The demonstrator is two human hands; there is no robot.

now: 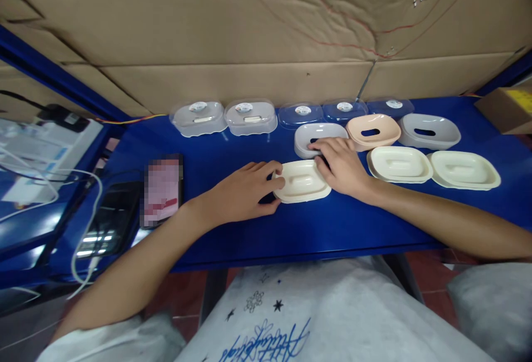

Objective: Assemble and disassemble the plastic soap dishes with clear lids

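Observation:
On the blue table, a cream soap dish base (301, 191) lies in front of me, a raised ridge in its middle. My left hand (253, 189) grips its left end, thumb at the near side and fingers on the rim. Just behind it sits a grey soap dish insert (302, 139) with an oval slot. My right hand (338, 163) reaches over this insert, fingertips at the slot and thumb low near the base's far right rim. Whether that thumb touches the base, I cannot tell.
A peach insert (361, 143) and another grey insert (432, 139) stand to the right, behind two cream bases (399, 176). Several clear lids (251, 127) with stickers line the back by the cardboard wall (233, 85). Left are phones (114, 215) and a white cable (73, 256).

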